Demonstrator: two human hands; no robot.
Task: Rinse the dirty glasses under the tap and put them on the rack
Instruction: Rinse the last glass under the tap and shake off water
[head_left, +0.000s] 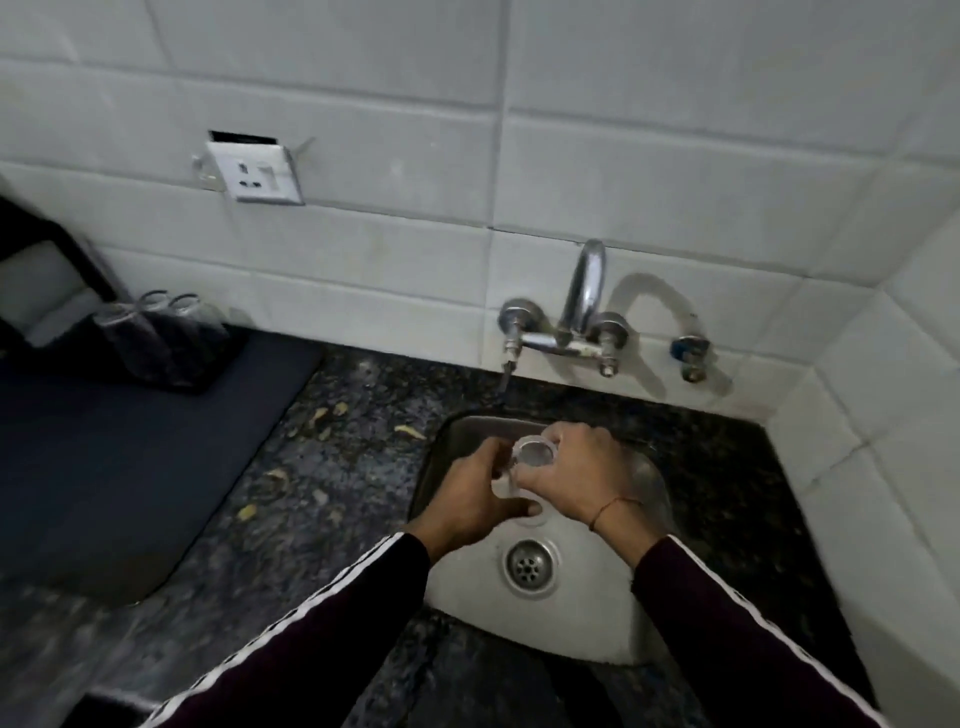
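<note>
Steel sink (644, 483), clear cylindrical glass (524, 462)

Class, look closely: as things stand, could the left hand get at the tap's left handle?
Probably not freely: the left hand and right hand both grip the glass over the sink. Nothing blocks the way to the handle.

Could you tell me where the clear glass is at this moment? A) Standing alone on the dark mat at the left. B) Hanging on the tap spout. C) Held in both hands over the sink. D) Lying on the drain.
C: the left hand and the right hand both grip the glass above the sink, in front of the tap.
</note>
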